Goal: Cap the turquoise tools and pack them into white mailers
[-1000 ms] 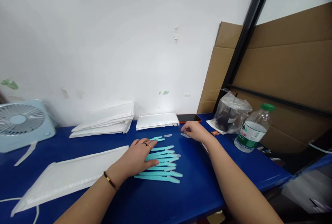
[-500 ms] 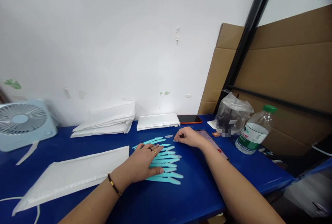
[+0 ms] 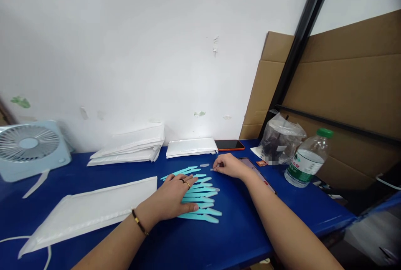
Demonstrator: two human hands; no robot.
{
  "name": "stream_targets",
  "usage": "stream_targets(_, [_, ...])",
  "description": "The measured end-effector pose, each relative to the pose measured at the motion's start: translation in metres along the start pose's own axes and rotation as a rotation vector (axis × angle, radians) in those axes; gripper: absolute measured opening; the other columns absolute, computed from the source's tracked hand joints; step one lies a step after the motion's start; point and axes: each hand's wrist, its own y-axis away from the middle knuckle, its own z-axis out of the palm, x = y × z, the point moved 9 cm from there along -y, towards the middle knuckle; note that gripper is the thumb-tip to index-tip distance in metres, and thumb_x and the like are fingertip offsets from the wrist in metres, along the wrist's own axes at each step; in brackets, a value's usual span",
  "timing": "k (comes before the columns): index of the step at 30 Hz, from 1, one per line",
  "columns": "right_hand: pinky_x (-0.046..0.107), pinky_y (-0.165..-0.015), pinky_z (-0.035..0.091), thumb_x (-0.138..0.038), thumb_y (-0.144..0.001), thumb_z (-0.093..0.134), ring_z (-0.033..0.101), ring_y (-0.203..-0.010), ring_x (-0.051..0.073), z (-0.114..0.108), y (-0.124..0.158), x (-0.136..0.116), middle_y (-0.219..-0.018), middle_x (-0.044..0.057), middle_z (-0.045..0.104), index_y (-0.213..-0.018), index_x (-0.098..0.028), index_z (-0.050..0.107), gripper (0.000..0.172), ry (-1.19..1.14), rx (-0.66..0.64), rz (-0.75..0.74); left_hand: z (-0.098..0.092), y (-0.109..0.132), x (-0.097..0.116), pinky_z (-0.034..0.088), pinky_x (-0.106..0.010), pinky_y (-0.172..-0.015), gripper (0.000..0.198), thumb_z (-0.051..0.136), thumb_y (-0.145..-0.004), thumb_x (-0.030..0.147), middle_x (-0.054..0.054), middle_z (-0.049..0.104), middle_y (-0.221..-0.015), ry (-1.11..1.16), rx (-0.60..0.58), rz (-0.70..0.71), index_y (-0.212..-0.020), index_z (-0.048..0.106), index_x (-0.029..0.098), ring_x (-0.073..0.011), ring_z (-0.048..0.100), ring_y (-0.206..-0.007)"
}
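Turquoise eyebrow razors point(image 3: 200, 199) lie fanned on the blue tabletop point(image 3: 238, 236) beneath the left hand point(image 3: 173, 194), thumb spread wide, while just beyond the razors the right hand point(image 3: 227, 165) pinches a small clear cap point(image 3: 211, 170) (mostly hidden), with a white wall point(image 3: 140, 53) behind them and several razors partly covered.

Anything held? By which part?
Right hand appears to pinch a clear piece by one end; left hand lies over teal tools, no grip evident.
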Motion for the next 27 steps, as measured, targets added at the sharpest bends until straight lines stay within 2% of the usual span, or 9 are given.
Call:
stream_targets(3, [0.022,-0.068,0.043,-0.018,-0.077,0.053,0.062,-0.074,0.015,0.000,-0.002,0.003,-0.082,0.003,0.070,-0.079,-0.018,0.071,0.018,-0.020,0.015,-0.002,0.001,0.000,-0.001,0.022,-0.050,-0.103,0.074,0.042,-0.076,0.066,-0.006,0.039,-0.140,-0.002,-0.003,-0.001,-0.138,0.027,0.029,-0.0298,0.032,-0.127])
stream_targets(8, [0.022,-0.062,0.043,-0.023,-0.073,0.061,0.061,-0.068,0.015,-0.002,-0.002,0.010,-0.078,0.003,0.069,-0.085,-0.018,0.071,0.017,-0.030,0.033,0.069,0.002,0.000,-0.002,0.023,-0.048,-0.103,0.074,0.042,-0.076,0.066,-0.006,0.038,-0.140,0.002,-0.001,0.008,-0.138,0.027,0.029,-0.0290,0.033,-0.127])
stream_targets(13, [0.020,-0.062,0.042,-0.022,-0.073,0.063,0.060,-0.070,0.013,0.009,-0.003,-0.011,-0.078,0.003,0.068,-0.080,-0.020,0.073,0.012,-0.068,-0.025,-0.080,0.005,-0.001,-0.002,0.022,-0.048,-0.103,0.076,0.045,-0.074,0.067,-0.006,0.035,-0.142,0.013,-0.010,0.009,-0.138,0.027,0.031,-0.0296,0.029,-0.129])
stream_targets(20, [0.019,-0.061,0.042,-0.021,-0.075,0.061,0.060,-0.069,0.012,0.022,-0.007,-0.028,-0.078,0.002,0.067,-0.083,-0.020,0.073,0.014,-0.092,-0.010,-0.125,0.008,-0.004,0.004,0.023,-0.048,-0.104,0.080,0.047,-0.072,0.068,-0.004,0.033,-0.143,0.064,-0.018,0.046,-0.140,0.023,0.032,-0.0303,0.025,-0.131])
stream_targets(23, [0.021,-0.065,0.044,-0.019,-0.077,0.057,0.061,-0.072,0.014,0.005,-0.005,-0.016,-0.080,0.003,0.068,-0.086,-0.020,0.072,0.017,-0.083,0.068,-0.071,0.005,-0.003,0.003,0.023,-0.046,-0.104,0.082,0.041,-0.073,0.070,-0.004,0.029,-0.146,0.061,-0.010,0.035,-0.141,0.018,0.031,-0.0289,0.024,-0.132])
stream_targets(25, [0.023,-0.068,0.045,-0.018,-0.077,0.054,0.062,-0.075,0.016,-0.019,0.001,0.005,-0.084,0.004,0.069,-0.087,-0.018,0.071,0.019,-0.017,0.198,0.047,-0.001,-0.003,-0.002,0.020,-0.047,-0.105,0.082,0.039,-0.074,0.071,-0.006,0.023,-0.147,0.015,0.032,-0.001,-0.141,0.016,0.030,-0.0291,0.022,-0.133])
stream_targets(27, [0.025,-0.072,0.045,-0.012,-0.076,0.051,0.062,-0.079,0.017,-0.039,0.009,0.025,-0.088,0.006,0.068,-0.089,-0.017,0.071,0.024,0.057,0.270,0.148,-0.007,-0.002,-0.008,0.019,-0.048,-0.104,0.079,0.037,-0.076,0.070,-0.007,0.026,-0.146,-0.041,0.082,-0.042,-0.141,0.019,0.028,-0.0291,0.023,-0.132])
